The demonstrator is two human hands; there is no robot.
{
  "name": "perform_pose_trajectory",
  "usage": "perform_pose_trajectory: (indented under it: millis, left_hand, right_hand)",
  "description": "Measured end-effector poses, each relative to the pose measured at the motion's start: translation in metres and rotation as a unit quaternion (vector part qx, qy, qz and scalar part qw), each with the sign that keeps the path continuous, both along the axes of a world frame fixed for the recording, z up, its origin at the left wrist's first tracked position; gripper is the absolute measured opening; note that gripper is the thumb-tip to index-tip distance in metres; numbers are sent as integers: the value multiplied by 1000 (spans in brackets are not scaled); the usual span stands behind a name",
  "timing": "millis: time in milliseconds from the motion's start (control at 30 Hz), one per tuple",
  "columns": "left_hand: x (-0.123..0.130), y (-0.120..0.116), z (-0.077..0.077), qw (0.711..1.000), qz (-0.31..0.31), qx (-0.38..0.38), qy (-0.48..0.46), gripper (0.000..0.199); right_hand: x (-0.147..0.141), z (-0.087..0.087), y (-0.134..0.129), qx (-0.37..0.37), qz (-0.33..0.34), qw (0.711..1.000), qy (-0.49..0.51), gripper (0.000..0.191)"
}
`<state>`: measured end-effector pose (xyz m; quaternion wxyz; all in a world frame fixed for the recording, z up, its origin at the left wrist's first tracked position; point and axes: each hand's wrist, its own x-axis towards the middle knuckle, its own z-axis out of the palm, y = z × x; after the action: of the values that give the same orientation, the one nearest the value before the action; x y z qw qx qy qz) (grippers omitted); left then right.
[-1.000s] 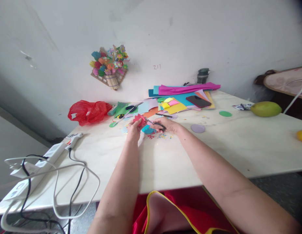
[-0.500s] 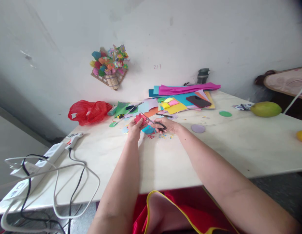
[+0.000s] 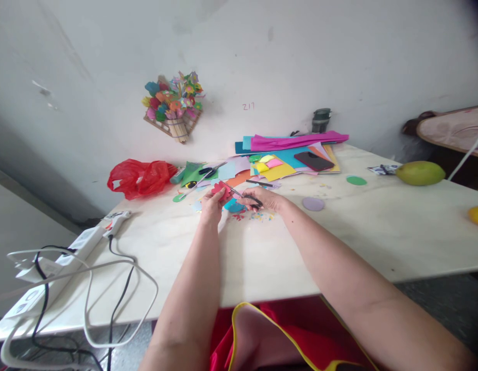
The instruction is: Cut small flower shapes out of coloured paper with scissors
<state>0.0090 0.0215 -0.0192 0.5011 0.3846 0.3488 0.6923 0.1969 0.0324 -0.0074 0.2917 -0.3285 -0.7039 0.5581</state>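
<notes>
My left hand (image 3: 213, 204) pinches a small red paper piece (image 3: 219, 189) with a scalloped, flower-like edge. In my right hand (image 3: 258, 198) is a pair of scissors (image 3: 256, 202) with black handles, its blades pointing left to the edge of the red paper. Both hands are held close together above the table. Below them lie a blue paper circle (image 3: 235, 206) and small colourful paper scraps (image 3: 262, 217). Part of the red paper is hidden by my left fingers.
Stacked coloured sheets (image 3: 285, 170) carry a dark phone (image 3: 314, 161). A red plastic bag (image 3: 140, 178) sits at the left, above a power strip (image 3: 57, 268) with loose cables. Purple (image 3: 313, 204) and green paper circles (image 3: 356, 180) and a mango (image 3: 420, 173) lie rightward.
The red paper has turned slightly in my left hand, and the scissor blades look closer together. Otherwise the table stays as it was.
</notes>
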Motion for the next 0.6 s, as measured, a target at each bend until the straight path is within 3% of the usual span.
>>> perform_pose_trajectory:
  millis: [600]
  left_hand:
    - [0,-2,2,1000,-5,7,-2,31]
  right_hand:
    - [-1,9,-8,16,-3,1000,-10,24]
